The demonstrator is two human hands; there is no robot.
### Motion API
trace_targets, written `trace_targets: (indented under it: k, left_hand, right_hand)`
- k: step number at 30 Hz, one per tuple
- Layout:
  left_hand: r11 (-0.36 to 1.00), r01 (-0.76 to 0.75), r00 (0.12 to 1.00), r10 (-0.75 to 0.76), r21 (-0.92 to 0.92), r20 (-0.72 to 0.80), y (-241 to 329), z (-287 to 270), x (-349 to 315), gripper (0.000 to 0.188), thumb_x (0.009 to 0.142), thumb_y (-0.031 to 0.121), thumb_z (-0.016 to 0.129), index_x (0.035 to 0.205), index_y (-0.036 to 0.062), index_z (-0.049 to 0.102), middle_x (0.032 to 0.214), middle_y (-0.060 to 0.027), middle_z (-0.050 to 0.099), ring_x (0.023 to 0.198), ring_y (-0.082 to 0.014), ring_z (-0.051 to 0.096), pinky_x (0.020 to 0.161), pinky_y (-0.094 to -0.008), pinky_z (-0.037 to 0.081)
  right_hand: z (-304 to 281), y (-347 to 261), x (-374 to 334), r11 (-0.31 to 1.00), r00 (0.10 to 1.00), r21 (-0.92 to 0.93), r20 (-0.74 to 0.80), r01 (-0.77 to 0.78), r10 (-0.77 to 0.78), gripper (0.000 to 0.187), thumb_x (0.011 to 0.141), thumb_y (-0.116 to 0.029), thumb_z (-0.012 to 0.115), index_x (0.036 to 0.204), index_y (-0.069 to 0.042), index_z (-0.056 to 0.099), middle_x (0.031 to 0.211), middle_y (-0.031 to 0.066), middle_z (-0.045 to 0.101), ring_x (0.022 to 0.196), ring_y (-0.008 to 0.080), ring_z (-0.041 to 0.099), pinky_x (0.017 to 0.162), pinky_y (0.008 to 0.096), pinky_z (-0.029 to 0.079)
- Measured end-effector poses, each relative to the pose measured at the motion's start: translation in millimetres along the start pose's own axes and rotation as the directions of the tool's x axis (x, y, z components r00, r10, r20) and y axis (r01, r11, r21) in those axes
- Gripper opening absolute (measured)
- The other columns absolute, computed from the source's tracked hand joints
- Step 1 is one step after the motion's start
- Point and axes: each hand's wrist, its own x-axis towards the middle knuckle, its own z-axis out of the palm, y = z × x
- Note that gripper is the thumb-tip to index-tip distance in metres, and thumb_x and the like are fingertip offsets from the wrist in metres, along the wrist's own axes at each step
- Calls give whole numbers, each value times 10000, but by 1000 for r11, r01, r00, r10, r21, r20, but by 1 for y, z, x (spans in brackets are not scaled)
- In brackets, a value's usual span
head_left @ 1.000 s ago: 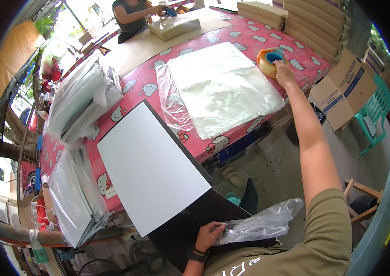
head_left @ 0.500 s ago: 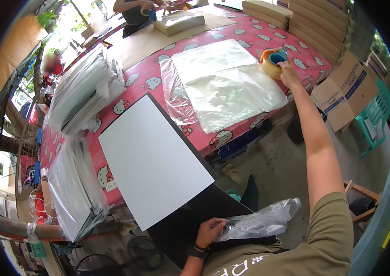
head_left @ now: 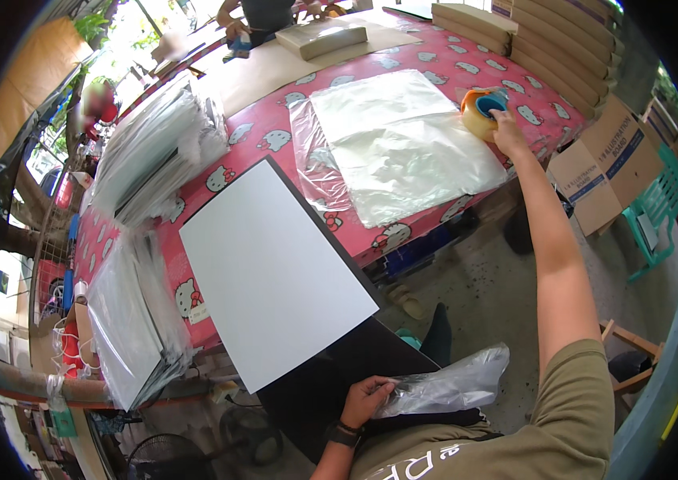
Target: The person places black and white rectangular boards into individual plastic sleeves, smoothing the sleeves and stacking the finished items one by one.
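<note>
Pink patterned table [head_left: 427,68] w/ a stack of clear plastic sheets [head_left: 403,144] in the middle. A big white board [head_left: 271,272] leans from the table edge to the person's lap, a black board [head_left: 331,384] under it. Left hand [head_left: 367,398] pinches a crumpled clear bag [head_left: 443,388] at the boards' lower end. Right hand [head_left: 507,128], arm stretched far, fingers closed on an orange tape dispenser [head_left: 483,110] at the table's right edge. Risk, prob.: w/ one hand steadying them, the boards slide off; bag slips.

Right arm stretched fully out to the far right, right hand [head_left: 507,132] fingers curled downward. Left hand [head_left: 365,398] near the body (wristband on), fingers pinched closed.
</note>
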Motion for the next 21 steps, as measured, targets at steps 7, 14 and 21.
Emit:
trace_targets:
  k: [7, 14, 21]
  left_hand:
    - [998, -57, 997, 57, -5, -61, -13, -4, -5, 163, 816, 131, 573, 911, 7, 618, 780, -3, 606, 706, -37, 507, 635, -192, 418]
    - [997, -76, 996, 75, -24, -51, 3, 4, -7, 169, 831, 174, 564, 884, 17, 600, 670, 41, 546, 586, -7, 444, 522, -169, 360]
    - [930, -304, 882, 192, -208, -430, 22, -21, -45, 176, 853, 188, 532, 865, 26, 601, 611, 56, 511, 513, -1, 397, 453, -171, 316]
  right_hand:
    - [-69, -113, -132, 740, 610, 615, 706, -273, -361, 275, 781, -251, 575, 927, -19, 575, 815, 73, 601, 777, 159, 568, 719, 278, 445]
    - [66, -214, -302, 474, 618, 680, 723, -560, -308, 388, 839, -314, 499, 1055, 4, 556, 968, 126, 606, 924, 205, 548, 780, 320, 423]
    - [124, -239, -303, 644, 786, 717, 549, -267, -285, 353, 794, -255, 482, 946, 53, 564, 924, 240, 581, 921, 306, 563, 733, 382, 424]
